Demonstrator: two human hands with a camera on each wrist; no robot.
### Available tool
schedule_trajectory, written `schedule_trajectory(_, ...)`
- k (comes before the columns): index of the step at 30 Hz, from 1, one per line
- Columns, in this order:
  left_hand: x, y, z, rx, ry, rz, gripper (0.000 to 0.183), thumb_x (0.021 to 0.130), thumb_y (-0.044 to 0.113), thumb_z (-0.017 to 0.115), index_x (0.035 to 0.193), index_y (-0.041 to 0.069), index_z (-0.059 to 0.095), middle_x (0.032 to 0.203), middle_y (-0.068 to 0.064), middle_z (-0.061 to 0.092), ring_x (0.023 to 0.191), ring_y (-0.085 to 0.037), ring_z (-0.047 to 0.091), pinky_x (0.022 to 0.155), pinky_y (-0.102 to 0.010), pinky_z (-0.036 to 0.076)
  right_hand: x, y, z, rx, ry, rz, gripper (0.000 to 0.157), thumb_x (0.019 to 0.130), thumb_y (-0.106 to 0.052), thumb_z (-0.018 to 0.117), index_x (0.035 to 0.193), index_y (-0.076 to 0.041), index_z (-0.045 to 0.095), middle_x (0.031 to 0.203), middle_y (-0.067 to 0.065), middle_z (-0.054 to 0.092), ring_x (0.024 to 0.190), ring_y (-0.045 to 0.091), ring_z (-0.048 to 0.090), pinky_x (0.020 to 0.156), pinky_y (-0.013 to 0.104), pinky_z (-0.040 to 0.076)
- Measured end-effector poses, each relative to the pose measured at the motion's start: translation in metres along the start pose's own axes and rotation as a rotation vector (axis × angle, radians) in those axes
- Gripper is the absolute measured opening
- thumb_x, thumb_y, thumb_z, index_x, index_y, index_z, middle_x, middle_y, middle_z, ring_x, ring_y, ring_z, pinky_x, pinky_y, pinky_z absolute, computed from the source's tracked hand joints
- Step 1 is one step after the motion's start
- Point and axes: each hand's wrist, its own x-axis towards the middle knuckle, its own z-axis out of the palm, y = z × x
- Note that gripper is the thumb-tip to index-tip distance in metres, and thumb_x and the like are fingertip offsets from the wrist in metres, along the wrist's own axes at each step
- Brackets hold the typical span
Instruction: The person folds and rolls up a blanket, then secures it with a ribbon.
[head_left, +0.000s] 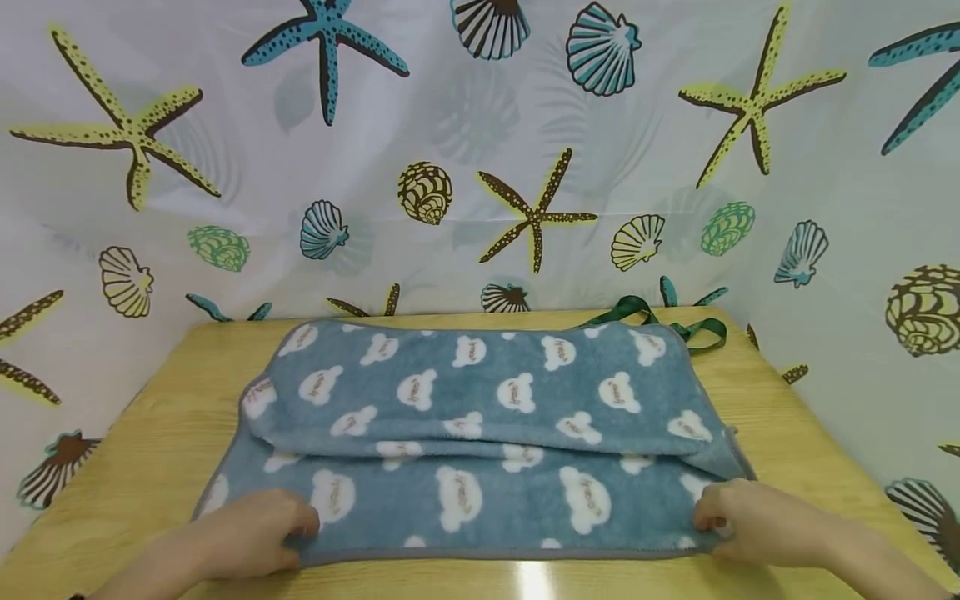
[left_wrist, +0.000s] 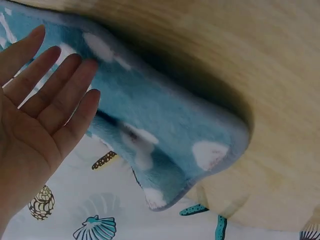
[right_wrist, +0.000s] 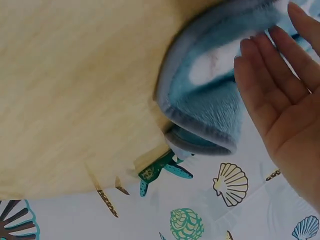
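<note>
A blue fleece blanket (head_left: 465, 375) with white bear heads and grey edging lies on the table, its back part folded forward over the front layer. My left hand (head_left: 251, 533) is at its front left corner; in the left wrist view, the left hand (left_wrist: 45, 110) shows relaxed, parted fingers over the fleece. At the front right corner is my right hand (head_left: 765, 525). The right wrist view shows that right hand (right_wrist: 285, 100) with its fingers nearly straight, right beside the blanket (right_wrist: 210, 107). Neither hand grips the cloth.
A green ribbon (head_left: 705, 335) sticks out from behind the blanket's back right corner. The wooden table (head_left: 780, 433) shows around the blanket. A white curtain (head_left: 420, 100) printed with starfish and shells hangs behind and at the sides.
</note>
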Motion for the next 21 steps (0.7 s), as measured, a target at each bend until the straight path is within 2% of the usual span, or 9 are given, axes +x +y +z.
schedule_trajectory(2,0.002,0.000,0.003,-0.022,0.004,-0.009,0.017,0.070,0.017,0.078,0.084,0.014,0.068,0.080,0.011,0.062,0.074,-0.004,0.056,0.062,-0.029,0.047,0.000,0.000,0.007,-0.037,0.021,0.005,0.013,0.072,-0.008,0.072,0.077,-0.017,0.063,0.074,-0.017,0.047,0.062,-0.001,0.041,0.052,0.023,0.036)
schedule_trajectory(5,0.006,-0.001,0.005,-0.026,0.008,-0.031,0.018,0.067,0.018,0.079,0.080,0.015,0.067,0.074,0.013,0.058,0.068,-0.003,0.053,0.059,-0.028,0.045,0.003,-0.001,0.016,-0.101,0.053,0.006,0.023,0.068,-0.002,0.070,0.071,-0.021,0.057,0.069,-0.016,0.036,0.059,0.001,0.027,0.050,0.024,0.026)
schedule_trajectory(8,0.007,0.001,0.009,-0.007,0.006,-0.045,0.019,0.065,0.019,0.079,0.073,0.018,0.063,0.067,0.016,0.051,0.061,-0.001,0.046,0.053,-0.027,0.041,0.005,-0.003,0.023,-0.174,0.074,0.014,0.024,0.068,-0.001,0.070,0.071,-0.021,0.057,0.068,-0.016,0.037,0.058,0.000,0.029,0.050,0.023,0.028)
schedule_trajectory(12,0.006,0.003,0.016,0.091,0.052,-0.009,0.024,0.064,0.012,0.076,0.064,0.020,0.054,0.062,0.016,0.042,0.055,-0.002,0.036,0.048,-0.025,0.034,0.007,-0.003,0.028,-0.254,0.105,-0.001,0.025,0.068,0.003,0.068,0.072,-0.020,0.060,0.068,-0.016,0.041,0.057,-0.001,0.034,0.050,0.022,0.031)
schedule_trajectory(16,0.007,0.004,0.019,0.194,0.127,0.040,0.022,0.066,0.003,0.069,0.062,0.018,0.053,0.061,0.014,0.040,0.054,-0.003,0.038,0.048,-0.026,0.033,0.007,-0.001,0.028,-0.216,0.130,0.003,0.026,0.067,0.006,0.064,0.072,-0.020,0.060,0.067,-0.017,0.041,0.057,0.000,0.030,0.049,0.023,0.028)
schedule_trajectory(18,0.007,0.004,0.019,0.171,0.119,0.038,0.023,0.067,0.000,0.065,0.061,0.017,0.053,0.060,0.014,0.040,0.053,-0.003,0.036,0.047,-0.025,0.032,0.005,0.001,0.026,-0.157,0.132,0.017,0.025,0.068,0.005,0.064,0.072,-0.019,0.060,0.067,-0.017,0.041,0.057,0.000,0.029,0.049,0.024,0.027)
schedule_trajectory(21,0.004,0.004,0.012,0.090,0.095,0.001,0.026,0.066,-0.002,0.062,0.060,0.019,0.049,0.059,0.015,0.033,0.053,-0.002,0.029,0.047,-0.024,0.028,0.002,0.001,0.019,-0.062,0.138,0.047,0.025,0.068,0.004,0.063,0.074,-0.020,0.058,0.066,-0.015,0.040,0.058,0.001,0.029,0.049,0.025,0.027)
